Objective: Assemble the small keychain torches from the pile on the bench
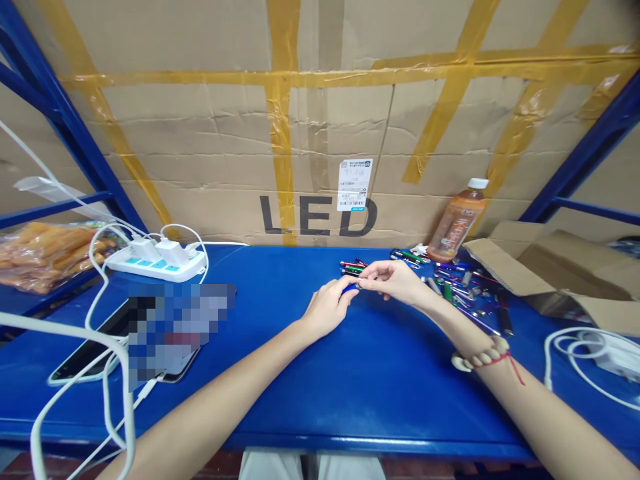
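Note:
In the head view, my left hand (327,307) is closed around a short blue pen part (351,287), most of it hidden by the fingers. My right hand (395,281) meets it at the tip, thumb and forefinger pinched on a small silvery end piece that is too small to make out fully. Just behind the hands lie several pens (353,267) in red, green and black. Right of my right hand, a loose pile of coloured pen parts (463,290) spreads over the blue table (280,393).
An orange drink bottle (456,223) stands behind the pile, beside an open cardboard box (545,270). At the left are a white power strip (157,260), phones (90,353) and looping white cables (127,400). A charger (617,357) lies at the right. A large taped carton (225,153) walls off the back.

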`<action>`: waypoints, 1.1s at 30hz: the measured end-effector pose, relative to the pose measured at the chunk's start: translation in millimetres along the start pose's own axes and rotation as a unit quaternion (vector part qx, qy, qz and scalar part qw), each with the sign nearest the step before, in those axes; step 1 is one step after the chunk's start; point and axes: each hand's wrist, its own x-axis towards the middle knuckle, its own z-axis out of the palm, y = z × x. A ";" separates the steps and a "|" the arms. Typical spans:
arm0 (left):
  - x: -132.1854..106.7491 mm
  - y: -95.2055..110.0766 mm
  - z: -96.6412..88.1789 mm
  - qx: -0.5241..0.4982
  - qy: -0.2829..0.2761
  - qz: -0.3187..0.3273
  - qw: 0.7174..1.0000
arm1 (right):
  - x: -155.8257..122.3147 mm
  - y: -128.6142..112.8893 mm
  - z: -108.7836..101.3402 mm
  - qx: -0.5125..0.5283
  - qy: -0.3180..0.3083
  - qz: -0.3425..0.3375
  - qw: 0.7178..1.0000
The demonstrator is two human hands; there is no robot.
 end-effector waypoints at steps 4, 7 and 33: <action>-1.3 3.9 -1.0 -0.028 0.027 0.010 0.999 | -1.5 -3.1 -3.8 -0.037 0.005 -0.091 0.995; -1.3 5.4 -2.2 -0.040 0.041 0.005 0.998 | -1.8 -5.2 -5.5 -0.054 -0.008 -0.142 0.988; -3.9 -3.2 -2.2 -0.026 -0.060 -0.009 0.998 | -0.9 0.9 -4.2 -0.153 -0.073 -0.248 0.954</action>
